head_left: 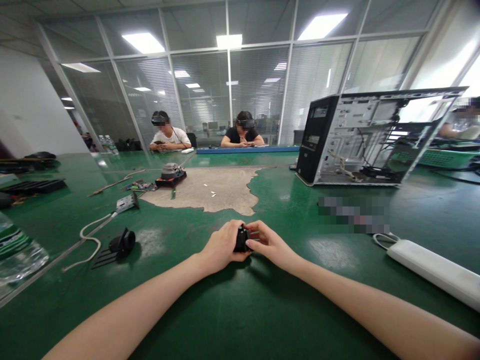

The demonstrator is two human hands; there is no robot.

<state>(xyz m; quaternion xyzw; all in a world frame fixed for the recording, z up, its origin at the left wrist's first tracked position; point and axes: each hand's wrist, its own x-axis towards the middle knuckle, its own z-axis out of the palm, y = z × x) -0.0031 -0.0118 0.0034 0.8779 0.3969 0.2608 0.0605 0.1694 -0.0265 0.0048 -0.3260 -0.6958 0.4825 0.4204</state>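
A small black plastic part (242,240) sits between my two hands, just above the green table (240,310). Its exact kind is hard to make out because fingers cover much of it. My left hand (224,245) wraps round it from the left, thumb on the near side. From the right, the fingertips of my right hand (270,245) pinch its edge. Left of my hands lies another black plastic piece (122,242) with a round collar and flat slats.
An open computer case (348,140) stands at the right, beyond a white power strip (435,270). A water bottle (18,250), a metal bracket with cable (126,202) and a heatsink fan (171,172) lie leftward. Two people sit across the table.
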